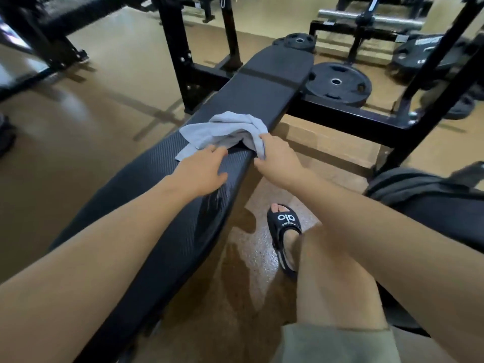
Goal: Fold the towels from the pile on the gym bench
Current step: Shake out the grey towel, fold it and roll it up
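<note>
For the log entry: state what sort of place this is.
Most likely a gym's weights area. A long padded black bench sits in a black steel frame, weight plates lie on the floor, and a chrome bar rests behind. The hands work a grey towel.

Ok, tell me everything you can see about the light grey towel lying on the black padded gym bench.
The light grey towel looks like soft cloth, crumpled and unfolded, bunched higher at its far side. It lies across the black padded gym bench, one end draping over the bench's right edge. The right hand grips that hanging end; the left hand rests on the bench with fingertips at the towel's near edge.
</note>
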### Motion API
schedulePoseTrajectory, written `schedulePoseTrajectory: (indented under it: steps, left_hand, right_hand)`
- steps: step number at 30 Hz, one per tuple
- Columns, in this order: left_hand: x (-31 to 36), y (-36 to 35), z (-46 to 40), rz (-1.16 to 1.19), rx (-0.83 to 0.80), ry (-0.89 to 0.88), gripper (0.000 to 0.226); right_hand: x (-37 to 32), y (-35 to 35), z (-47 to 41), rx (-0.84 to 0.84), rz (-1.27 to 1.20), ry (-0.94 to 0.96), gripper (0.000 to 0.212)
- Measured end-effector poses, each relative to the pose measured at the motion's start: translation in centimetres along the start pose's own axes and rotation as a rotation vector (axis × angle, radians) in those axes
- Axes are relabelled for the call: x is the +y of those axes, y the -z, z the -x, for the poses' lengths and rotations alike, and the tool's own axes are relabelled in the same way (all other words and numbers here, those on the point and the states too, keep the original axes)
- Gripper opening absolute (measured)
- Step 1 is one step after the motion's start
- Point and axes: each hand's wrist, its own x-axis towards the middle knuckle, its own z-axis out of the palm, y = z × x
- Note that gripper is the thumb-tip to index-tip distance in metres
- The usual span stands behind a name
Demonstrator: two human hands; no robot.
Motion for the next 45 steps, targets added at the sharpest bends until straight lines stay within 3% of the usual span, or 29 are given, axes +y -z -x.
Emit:
schedulePoseTrajectory:
  steps: [5, 10, 15, 17, 20, 24, 29, 31, 42, 45]
  left_hand:
    - [-3.5, -1.4, -1.7, 0.03, 0.024, 0.057, 0.05]
    - [-4.7, -2.2, -2.5, 0.056, 0.069, 0.049, 0.058]
    - [-4.9, -1.0, -1.4, 0.046, 0.191, 0.056, 0.07]
    - [-4.8, 0.0, -0.5, 0.024, 0.239, 0.032, 0.076]
    - [-4.2, 1.1, 1.5, 0.017, 0.305, -0.067, 0.045]
    - [-3.5, 2.5, 5.7, 0.096, 0.281, 0.003, 0.01]
    - [-3.9, 4.3, 10.1, 0.095, 0.306, 0.06, 0.009]
    - [-4.2, 5.1, 11.4, 0.096, 0.33, 0.091, 0.011]
    - [-6.3, 7.3, 15.9, -0.028, 0.456, 0.229, 0.015]
    - [-5.5, 8.0, 16.3, 0.025, 0.412, 0.244, 0.024]
  right_hand:
    - [0.9, -4.1, -7.1, 0.089, -0.069, -0.16, 0.044]
    - [1.5, -5.6, -9.3, 0.122, 0.082, -0.215, 0.023]
    - [-1.8, -5.3, -6.9, 0.246, 0.072, -0.023, 0.015]
    - [-4.3, -5.0, -4.6, 0.17, -0.003, 0.169, 0.016]
    - [-8.1, -4.3, -0.4, 0.071, -0.11, 0.427, 0.036]
    - [-9.6, -2.5, 3.3, 0.138, -0.061, 0.528, 0.016]
    - [-9.2, -1.4, 4.8, 0.044, 0.049, 0.329, 0.006]
    - [-9.6, -1.0, 5.1, 0.05, 0.041, 0.248, 0.012]
    - [-15.0, 2.5, 6.4, 0.271, 0.034, 0.277, 0.019]
    - [-16.1, 3.0, 6.3, 0.226, -0.137, 0.229, 0.023]
